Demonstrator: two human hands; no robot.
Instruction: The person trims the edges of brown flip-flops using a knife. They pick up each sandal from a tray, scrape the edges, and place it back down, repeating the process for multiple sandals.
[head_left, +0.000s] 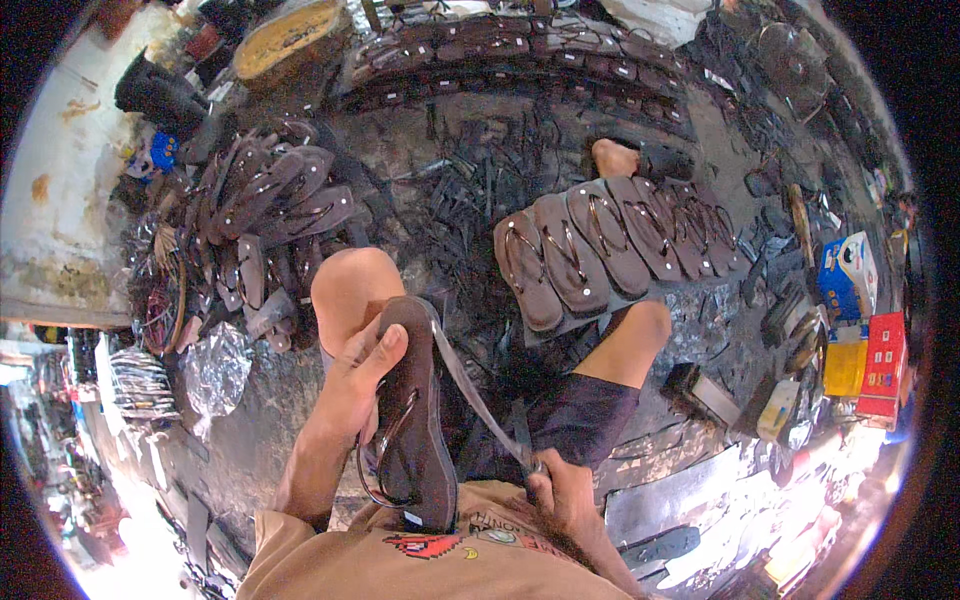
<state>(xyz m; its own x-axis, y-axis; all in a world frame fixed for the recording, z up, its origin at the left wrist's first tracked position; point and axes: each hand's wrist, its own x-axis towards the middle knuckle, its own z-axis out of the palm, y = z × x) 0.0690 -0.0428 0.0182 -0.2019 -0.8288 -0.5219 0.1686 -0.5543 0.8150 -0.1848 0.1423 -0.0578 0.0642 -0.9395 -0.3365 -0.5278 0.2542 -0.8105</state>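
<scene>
The left hand [365, 375] pinches a flat, dark-brown strap sandal [428, 440] by its toe-end edge; right of the sandal, the right hand [565, 490] clenches a thin grey strip [466, 388] reaching that edge. Beyond the sandal, low black scraps [455, 235] cover open floor.

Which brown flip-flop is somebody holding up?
The flip-flop in the left hand, nearest the tan shirt; the others lie farther off, in the overlapping row, the loose pile and the far rows.
</scene>
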